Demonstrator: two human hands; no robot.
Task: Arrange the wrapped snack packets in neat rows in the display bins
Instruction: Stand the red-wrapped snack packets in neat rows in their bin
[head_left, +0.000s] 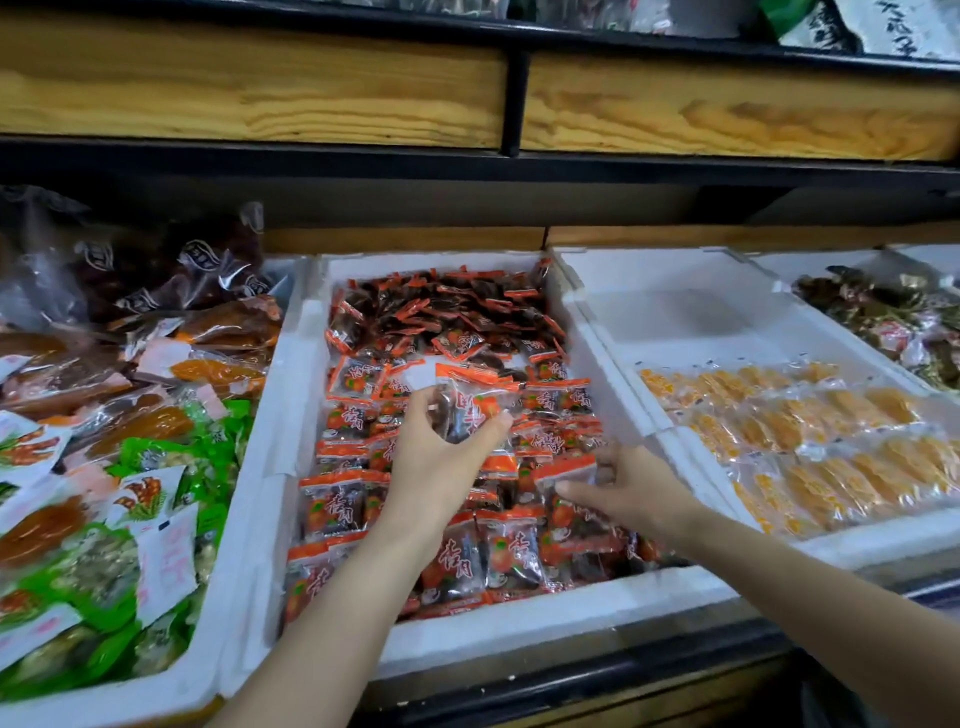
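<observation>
A white foam bin (291, 395) fills the centre, with wooden shelf boards (260, 88) along the top. Over it, the left hand (441, 447) pinches a raised orange-trimmed packet (475, 408); the right hand (636, 486) pinches a second packet (566, 470) in the rows.

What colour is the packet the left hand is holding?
The packet is orange-red and clear, dark snack inside; head view.
</observation>
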